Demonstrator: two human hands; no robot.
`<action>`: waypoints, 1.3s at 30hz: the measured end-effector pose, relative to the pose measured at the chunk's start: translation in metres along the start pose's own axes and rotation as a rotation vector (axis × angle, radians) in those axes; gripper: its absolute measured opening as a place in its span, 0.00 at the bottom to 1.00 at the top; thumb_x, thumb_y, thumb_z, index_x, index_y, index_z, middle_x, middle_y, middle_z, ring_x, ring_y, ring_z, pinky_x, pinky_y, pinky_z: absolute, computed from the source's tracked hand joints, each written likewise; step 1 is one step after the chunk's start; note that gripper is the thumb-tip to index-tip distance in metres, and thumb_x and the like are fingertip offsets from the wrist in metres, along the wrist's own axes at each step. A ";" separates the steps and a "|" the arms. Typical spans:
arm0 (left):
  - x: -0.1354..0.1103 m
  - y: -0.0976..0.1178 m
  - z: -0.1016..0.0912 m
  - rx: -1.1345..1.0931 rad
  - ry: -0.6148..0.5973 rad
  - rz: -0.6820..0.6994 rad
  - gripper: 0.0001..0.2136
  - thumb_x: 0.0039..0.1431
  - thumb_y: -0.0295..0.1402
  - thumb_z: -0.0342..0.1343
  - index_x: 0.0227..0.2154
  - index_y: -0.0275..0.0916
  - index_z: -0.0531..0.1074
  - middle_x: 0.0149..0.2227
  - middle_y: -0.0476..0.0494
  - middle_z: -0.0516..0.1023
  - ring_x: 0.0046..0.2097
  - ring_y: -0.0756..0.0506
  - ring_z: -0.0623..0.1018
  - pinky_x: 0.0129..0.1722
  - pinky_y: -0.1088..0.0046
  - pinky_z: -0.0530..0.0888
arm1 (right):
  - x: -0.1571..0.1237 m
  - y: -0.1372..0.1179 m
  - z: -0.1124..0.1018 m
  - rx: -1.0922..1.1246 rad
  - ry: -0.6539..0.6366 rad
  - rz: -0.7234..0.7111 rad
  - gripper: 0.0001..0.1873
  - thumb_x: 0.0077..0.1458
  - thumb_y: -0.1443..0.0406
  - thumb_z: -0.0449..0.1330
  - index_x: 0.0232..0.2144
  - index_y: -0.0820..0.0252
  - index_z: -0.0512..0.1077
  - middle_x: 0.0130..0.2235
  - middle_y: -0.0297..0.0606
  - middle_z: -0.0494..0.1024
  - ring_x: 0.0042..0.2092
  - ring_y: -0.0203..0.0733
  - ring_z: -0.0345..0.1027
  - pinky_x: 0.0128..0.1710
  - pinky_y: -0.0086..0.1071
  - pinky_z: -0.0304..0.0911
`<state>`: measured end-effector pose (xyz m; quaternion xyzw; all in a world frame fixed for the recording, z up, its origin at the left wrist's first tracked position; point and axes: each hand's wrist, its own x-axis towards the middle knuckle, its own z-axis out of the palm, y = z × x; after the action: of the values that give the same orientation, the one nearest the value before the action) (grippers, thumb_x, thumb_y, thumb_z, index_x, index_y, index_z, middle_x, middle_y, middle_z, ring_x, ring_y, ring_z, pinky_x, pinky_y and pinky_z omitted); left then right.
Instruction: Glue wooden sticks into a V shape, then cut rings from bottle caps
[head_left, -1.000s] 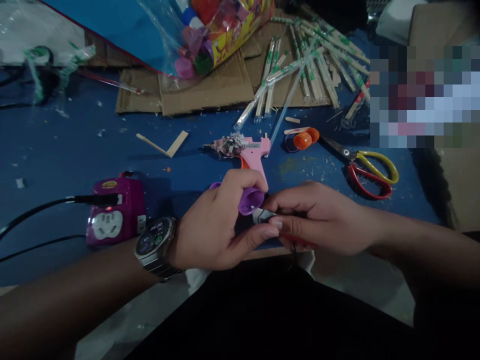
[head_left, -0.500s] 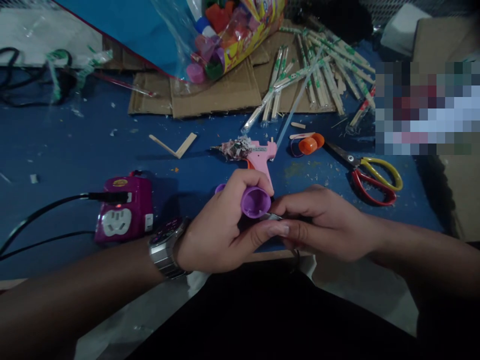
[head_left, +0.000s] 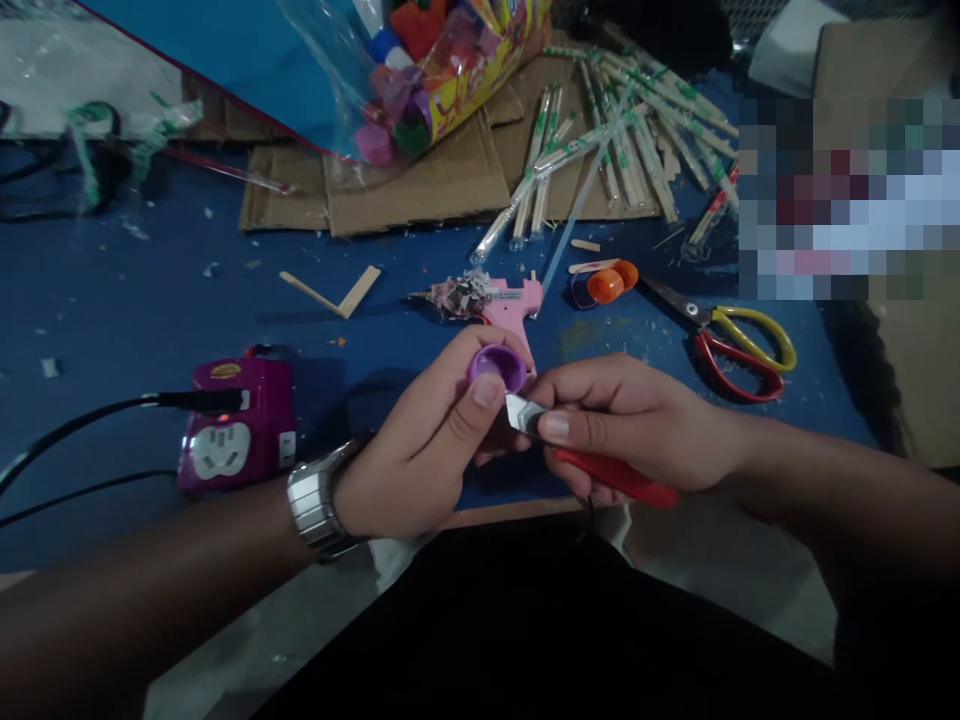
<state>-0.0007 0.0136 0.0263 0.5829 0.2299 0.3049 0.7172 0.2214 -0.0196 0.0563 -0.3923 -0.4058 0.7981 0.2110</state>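
Note:
My left hand, with a metal watch on its wrist, is closed around a small purple plastic cap. The cap's hollow side faces up toward me, and my thumb presses on its near rim. In my right hand is a red-handled utility knife, its short blade pointing left at the cap's lower right edge. Whether the tip touches the cap I cannot tell. Just beyond my hands lies a pink glue gun with shredded paper wrapped round its front, its grip partly hidden by my left hand.
A purple power socket with a plugged-in cable stands at left. Scissors, orange caps and a bent wooden stick lie on the blue table. Behind are cardboard, wrapped chopsticks and a bag of coloured caps.
My left thumb has moved from near the right fingertips onto the cap's rim. The cap has tipped and shifted slightly up and left. The knife's blade and red handle now show more.

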 end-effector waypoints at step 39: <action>0.009 0.000 -0.003 0.418 0.058 0.226 0.21 0.63 0.40 0.69 0.49 0.42 0.65 0.44 0.46 0.71 0.41 0.47 0.75 0.41 0.66 0.76 | -0.001 -0.003 0.003 0.031 0.005 -0.047 0.15 0.72 0.56 0.61 0.37 0.61 0.72 0.25 0.29 0.75 0.21 0.28 0.68 0.21 0.20 0.66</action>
<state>0.0031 0.0220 0.0255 0.7317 0.2418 0.3456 0.5355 0.2196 -0.0198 0.0604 -0.3813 -0.4017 0.7983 0.2366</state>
